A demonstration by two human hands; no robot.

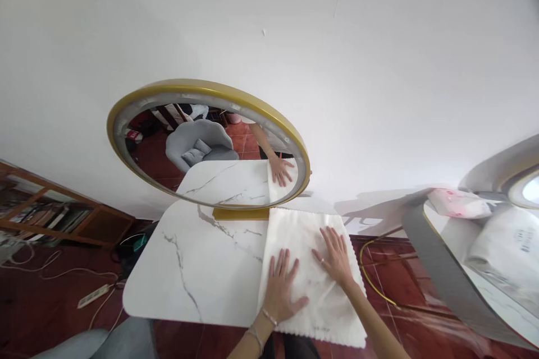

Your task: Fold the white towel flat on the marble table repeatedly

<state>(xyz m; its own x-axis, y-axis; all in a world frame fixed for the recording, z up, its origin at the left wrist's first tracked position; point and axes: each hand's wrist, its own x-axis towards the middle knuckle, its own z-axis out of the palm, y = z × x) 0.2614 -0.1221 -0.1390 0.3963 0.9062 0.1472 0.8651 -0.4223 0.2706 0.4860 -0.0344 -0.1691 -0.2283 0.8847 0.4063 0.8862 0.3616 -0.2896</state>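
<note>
A white cloth (303, 230) with a zigzag edge lies spread over the right part of a white marble-patterned table (197, 263). My left hand (281, 286) rests flat on the cloth near its left edge, fingers stretched out. My right hand (334, 255) lies flat on the cloth further right and a little further away, fingers spread, a ring on one finger. Neither hand holds anything. A round mirror (210, 140) with a gold frame stands at the table's far edge and reflects the tabletop, the cloth and one hand.
A white wall rises behind the mirror. A low wooden shelf (50, 216) with books stands at the left, with a power strip (93, 295) and cables on the dark red floor. At the right are another table edge (442, 275), white bags (505, 252) and a gold wire loop (370, 275).
</note>
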